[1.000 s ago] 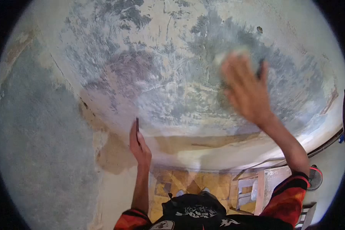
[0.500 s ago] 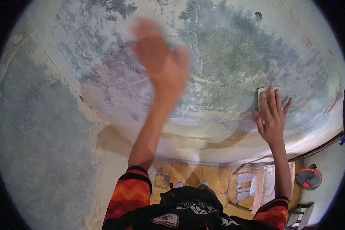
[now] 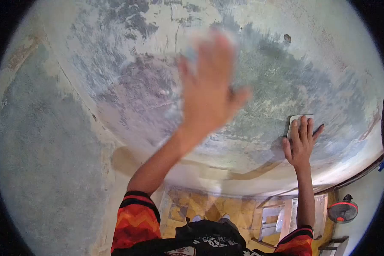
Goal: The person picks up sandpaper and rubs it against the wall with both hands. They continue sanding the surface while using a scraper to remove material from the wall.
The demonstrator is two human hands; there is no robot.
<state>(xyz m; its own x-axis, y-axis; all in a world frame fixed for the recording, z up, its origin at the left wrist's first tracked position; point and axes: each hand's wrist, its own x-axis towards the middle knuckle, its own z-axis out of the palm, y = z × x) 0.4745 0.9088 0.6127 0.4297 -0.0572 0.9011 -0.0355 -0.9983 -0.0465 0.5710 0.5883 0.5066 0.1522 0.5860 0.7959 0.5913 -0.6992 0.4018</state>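
In front of me a wall (image 3: 264, 72) shows patchy grey, green, purple and cream paint with a rough surface. My left hand (image 3: 211, 85) is raised before its middle, smeared by motion, with thumb and fingers apart. A faint pale-blue patch shows by its fingers, too blurred to name. Lower on the right, my right hand (image 3: 301, 143) holds a pale flat rectangular piece (image 3: 293, 119) against the wall. Its fingers lie over the piece, which sticks out above and to the left of them.
To the left, a grey-green wall section (image 3: 47, 149) meets the patchy one at a corner. Below are a yellow tiled floor (image 3: 179, 209), wooden furniture (image 3: 288, 217) and a black-and-red fan (image 3: 342, 211). A small dark hole (image 3: 287, 38) marks the upper wall.
My left hand has swung right across the wall and a little lower in view. My right hand sits slightly lower in view with the rectangular piece, as the whole view has also shifted.
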